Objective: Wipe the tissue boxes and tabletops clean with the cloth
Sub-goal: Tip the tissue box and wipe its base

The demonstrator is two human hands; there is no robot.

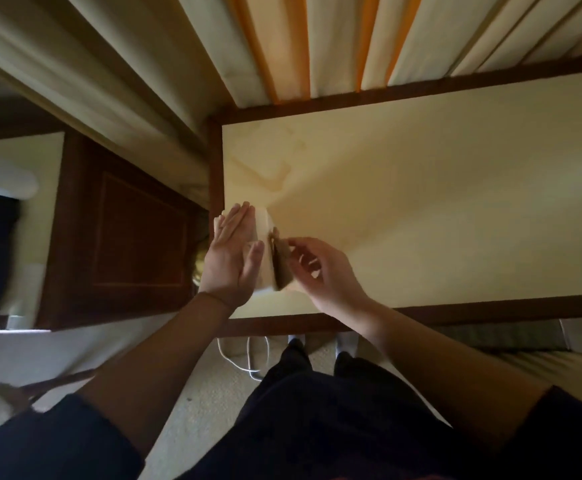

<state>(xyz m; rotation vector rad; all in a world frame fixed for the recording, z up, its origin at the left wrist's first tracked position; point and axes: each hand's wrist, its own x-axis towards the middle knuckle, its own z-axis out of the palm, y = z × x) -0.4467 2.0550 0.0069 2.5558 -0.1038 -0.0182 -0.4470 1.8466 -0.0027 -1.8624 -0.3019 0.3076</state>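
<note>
1. Fingers (236,220) of left hand (230,258): straight, pressed together, laid flat against the left face of the tissue box (263,230); thumb lies apart on the box's near face. Palm turned toward the box, wrist below it, forearm coming up from lower left.
2. Right hand (320,271): fingers loosely curled, fingertips at the dark top panel on the box's right side. Whether they pinch anything: cannot tell, motion blur. No cloth that I can make out in either hand.
3. Right forearm enters from lower right, crosses the near rim of the tabletop (421,202); dark sleeves on both arms, pushed up.
4. Tissue box: pale, tipped on its side, held between both hands over the tabletop's near-left corner. Whether it touches the surface is unclear.
5. Tabletop: cream, dark wood rim, faint stain marks near its far-left corner.
6. Curtains (317,39) hang along the far edge; dark wood cabinet (127,237) to the left; white cable (244,355) on the carpet below the near rim.
</note>
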